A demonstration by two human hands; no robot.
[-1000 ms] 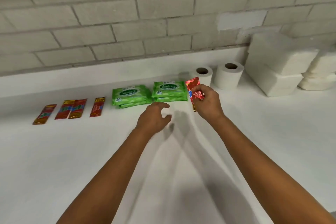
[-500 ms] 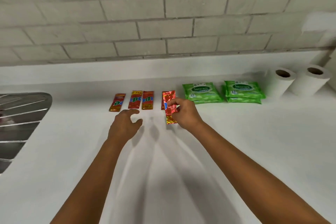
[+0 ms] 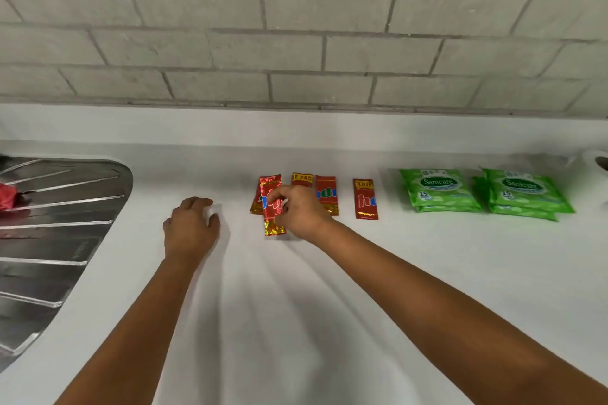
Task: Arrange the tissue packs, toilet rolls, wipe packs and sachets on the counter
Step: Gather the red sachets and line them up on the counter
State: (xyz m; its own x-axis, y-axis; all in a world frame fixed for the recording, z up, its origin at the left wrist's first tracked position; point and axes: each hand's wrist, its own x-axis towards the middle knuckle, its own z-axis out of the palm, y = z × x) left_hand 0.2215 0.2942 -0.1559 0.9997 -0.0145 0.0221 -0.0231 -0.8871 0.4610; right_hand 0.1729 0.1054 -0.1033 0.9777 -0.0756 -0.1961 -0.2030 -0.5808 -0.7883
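Observation:
My right hand (image 3: 297,212) pinches a shiny red sachet (image 3: 271,204) and holds it over the left end of a row of red sachets on the white counter (image 3: 296,289). It partly covers the leftmost sachet (image 3: 256,204). Two sachets (image 3: 325,194) lie side by side behind my hand, and one more sachet (image 3: 365,199) lies apart to the right. My left hand (image 3: 192,228) hovers palm down, fingers curled, holding nothing, left of the row. Two stacks of green wipe packs (image 3: 439,189) (image 3: 526,192) sit further right. A toilet roll (image 3: 597,163) shows at the right edge.
A steel sink drainboard (image 3: 49,240) fills the left side, with something red (image 3: 6,196) on it. A grey block wall (image 3: 296,26) rises behind the counter's white upstand.
My view has swung left, so the tissue packs left the frame. My right hand carried the sachet leftward from the wipe packs to the row's left end. My left hand moved left with it.

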